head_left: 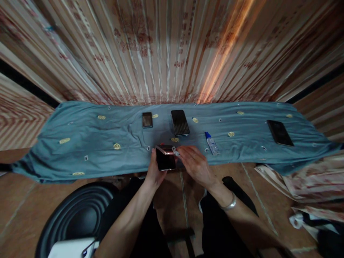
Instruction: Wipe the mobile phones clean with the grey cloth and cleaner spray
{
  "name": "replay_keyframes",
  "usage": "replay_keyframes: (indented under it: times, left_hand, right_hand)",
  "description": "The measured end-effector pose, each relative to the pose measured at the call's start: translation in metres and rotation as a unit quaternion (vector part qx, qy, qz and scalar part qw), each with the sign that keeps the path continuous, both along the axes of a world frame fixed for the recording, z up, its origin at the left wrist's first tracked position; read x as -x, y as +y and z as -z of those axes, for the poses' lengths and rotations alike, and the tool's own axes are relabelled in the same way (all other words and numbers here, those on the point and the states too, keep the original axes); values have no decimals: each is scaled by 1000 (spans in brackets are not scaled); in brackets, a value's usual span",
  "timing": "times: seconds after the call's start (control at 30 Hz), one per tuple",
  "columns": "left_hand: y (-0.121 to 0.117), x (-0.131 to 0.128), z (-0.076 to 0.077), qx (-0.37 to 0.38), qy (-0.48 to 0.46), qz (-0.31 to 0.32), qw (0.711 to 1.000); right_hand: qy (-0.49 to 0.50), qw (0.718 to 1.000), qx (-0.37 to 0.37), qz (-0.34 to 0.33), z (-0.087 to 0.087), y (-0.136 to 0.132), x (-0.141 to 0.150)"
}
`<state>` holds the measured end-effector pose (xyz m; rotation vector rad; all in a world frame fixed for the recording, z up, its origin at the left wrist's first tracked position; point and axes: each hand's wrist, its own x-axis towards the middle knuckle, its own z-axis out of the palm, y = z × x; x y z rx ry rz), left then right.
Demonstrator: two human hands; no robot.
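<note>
So I'm peering through the head cam, and the left hand (154, 170) is gripping a dark phone (165, 163) by its left side, thumb pressing along the edge, no gap showing. The phone is hanging over the near edge of the blue cloth (59, 157), dark face up. I'm not calling its long axis, it's foreshortening too much. Just right of it, the right hand (195, 163) is pinching a small whitish piece (176, 152) between nearly closed fingertips, right by the phone's upper right corner. So the phone is lying to the left of those pinching fingers, and the left hand is sitting nearer, being wrapped on it. Farther right, a blue-capped bottle (213, 146) is lying on its side, long axis slanting.

What I'm not getting, left to right again: the left fingertips are hiding under the phone. Something pinkish (168, 153) near its top is blurring into shadow, maybe part of a case. I'm also failing to see whether the whitish piece is touching the phone, and the right hand's lower fingers are curling out of sight.
</note>
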<state>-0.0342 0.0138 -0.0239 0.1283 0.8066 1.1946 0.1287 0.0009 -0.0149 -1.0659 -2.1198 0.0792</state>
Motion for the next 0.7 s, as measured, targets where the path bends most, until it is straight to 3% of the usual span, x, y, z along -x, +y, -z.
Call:
replay_keyframes:
  times: [0.17, 0.3, 0.53, 0.7]
  left_hand:
    - [4, 2, -8, 13, 6, -1, 1000]
    - [3, 4, -10, 2, 7, 13, 1000]
    - [3, 5, -9, 18, 33, 26, 999]
    - [-1, 2, -6, -30, 92, 35, 995]
  right_hand:
    - [-86, 996, -2, -37, 12, -17, 12]
    - [-90, 994, 20, -60, 13, -18, 16]
    - [137, 983, 108, -60, 2, -8, 5]
    - [316, 915, 252, 20, 14, 6, -3]
